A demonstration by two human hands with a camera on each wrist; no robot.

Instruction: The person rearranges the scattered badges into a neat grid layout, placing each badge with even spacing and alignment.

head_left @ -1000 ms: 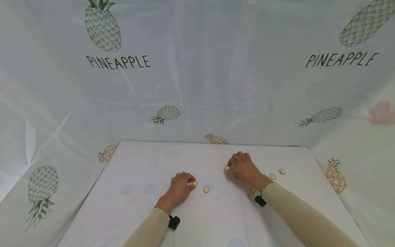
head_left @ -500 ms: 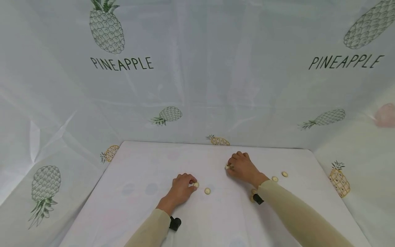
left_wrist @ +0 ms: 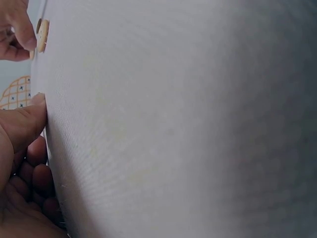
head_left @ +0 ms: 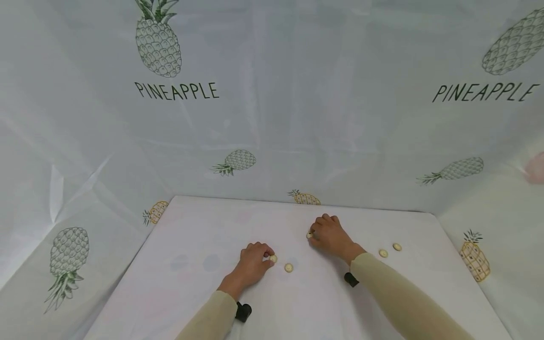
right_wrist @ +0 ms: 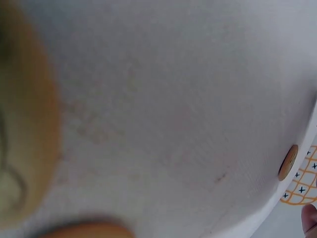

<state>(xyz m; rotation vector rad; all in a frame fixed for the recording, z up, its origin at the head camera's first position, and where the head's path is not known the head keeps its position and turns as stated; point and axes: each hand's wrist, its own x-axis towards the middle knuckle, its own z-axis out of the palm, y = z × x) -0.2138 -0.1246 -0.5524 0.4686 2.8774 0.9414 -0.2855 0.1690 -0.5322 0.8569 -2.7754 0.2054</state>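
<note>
In the head view my left hand [head_left: 251, 264] pinches a small round cream disc [head_left: 273, 259] between thumb and forefinger, low at the table. A loose disc [head_left: 289, 267] lies flat just right of it. Farther back, my right hand [head_left: 329, 236] holds another cream disc [head_left: 309, 234] at its fingertips, tilted partly on edge. The left wrist view shows my left thumb [left_wrist: 29, 119] right against the tabletop, the other fingers curled below. My right hand [left_wrist: 17, 29] appears at the upper left there, beside a disc [left_wrist: 43, 35].
Two loose discs [head_left: 383, 253] [head_left: 397, 247] lie right of my right forearm. In the right wrist view a large blurred disc [right_wrist: 25, 124] with dark lines sits very close to the camera. The white-covered table [head_left: 204, 222] meets a pineapple-print cloth [head_left: 272, 118] behind and at both sides.
The head view has shifted slightly. My right hand has moved a little left with its disc. Two discs near the right wrist are now hidden behind the arm. The left hand keeps its pinch.
</note>
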